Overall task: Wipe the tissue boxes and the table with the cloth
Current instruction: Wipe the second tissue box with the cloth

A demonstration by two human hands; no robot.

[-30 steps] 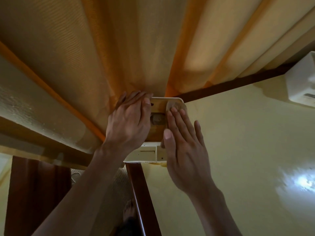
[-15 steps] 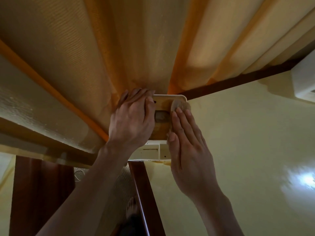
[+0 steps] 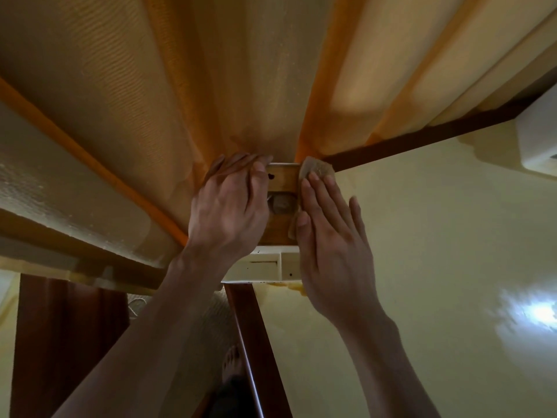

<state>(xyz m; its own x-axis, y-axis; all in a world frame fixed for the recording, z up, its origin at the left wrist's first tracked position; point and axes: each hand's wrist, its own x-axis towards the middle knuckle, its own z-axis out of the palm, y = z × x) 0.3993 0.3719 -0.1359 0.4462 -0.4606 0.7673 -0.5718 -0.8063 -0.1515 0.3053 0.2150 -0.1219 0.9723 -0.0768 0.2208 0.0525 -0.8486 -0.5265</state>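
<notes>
A wooden tissue box (image 3: pixel 283 179) with a cream base stands at the near-left corner of the glossy yellow table (image 3: pixel 437 236). My left hand (image 3: pixel 229 206) grips the box's left side, fingers curled over its far edge. My right hand (image 3: pixel 331 245) lies flat against the box's right side, pressing a small tan cloth (image 3: pixel 316 170) onto it. The cloth sticks out past my fingertips at the box's far right corner. A hole in the box's top shows between my hands.
Orange curtains (image 3: pixel 211 86) hang right behind the box. A white tissue box (image 3: pixel 536 146) sits at the table's far right. The table's dark wooden edge (image 3: pixel 250 342) runs toward me, with a bare foot (image 3: pixel 232 363) on the floor beside it.
My right hand and the cloth slid rightward off the box's top to its right side, uncovering more of the wooden top. My left hand kept its hold.
</notes>
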